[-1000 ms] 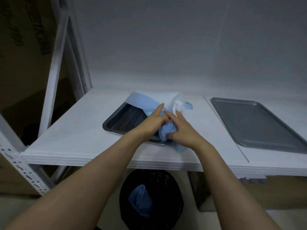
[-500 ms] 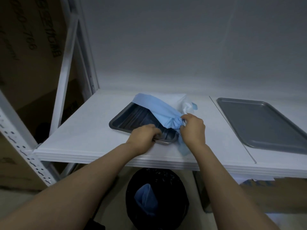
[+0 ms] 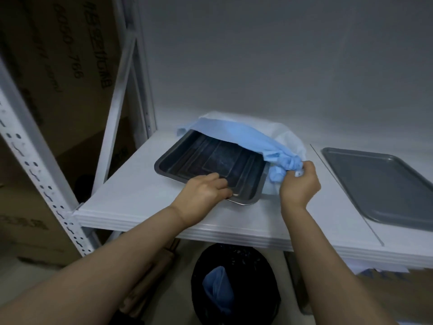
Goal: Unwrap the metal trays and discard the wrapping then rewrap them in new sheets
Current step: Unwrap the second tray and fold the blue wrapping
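- Head view: your left hand (image 3: pixel 206 191) holds the near rim of the dark metal tray (image 3: pixel 210 160), fingers curled over it. I judge this keeps the tray from sliding.
- Your right hand (image 3: pixel 301 181) grips the bunched blue wrapping (image 3: pixel 234 137) just right of the tray. The sheet covers only the far edge, so it seems nearly off.
- The hands are apart.
- A second tray (image 3: pixel 379 184) lies bare, well apart, on the white shelf (image 3: pixel 131 195).
- Below, a black bin (image 3: pixel 257 277) holds one blue sheet (image 3: pixel 218 287). The wall behind is grey.

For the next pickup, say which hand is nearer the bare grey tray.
Right. The right hand grips wrapping left of the grey tray; the left hand holds the dark tray, farther left.
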